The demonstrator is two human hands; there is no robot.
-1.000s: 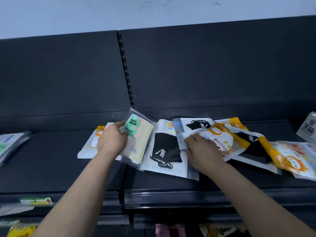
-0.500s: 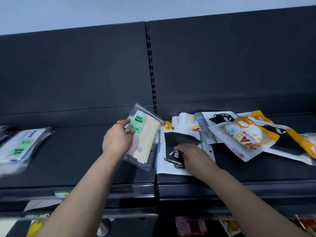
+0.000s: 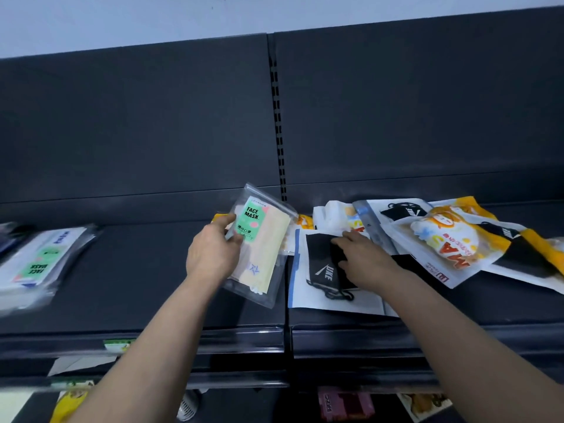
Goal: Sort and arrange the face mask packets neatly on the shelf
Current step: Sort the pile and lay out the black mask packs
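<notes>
L hand [image 3: 210, 254] w/ clear pkt [image 3: 268, 239]

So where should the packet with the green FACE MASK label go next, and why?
Probably carry it left onto the stack of clear packets at the left end of the shelf: the left hand grips the FACE MASK packet, and that stack shows the same green label.

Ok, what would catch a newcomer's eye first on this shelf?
The left hand holds up a clear packet with a green FACE MASK label, dead centre. Right of it, the right hand lies on a black mask packet at the edge of a loose, overlapping pile of orange cartoon packets. A stack of matching green-label packets sits far left.
</notes>
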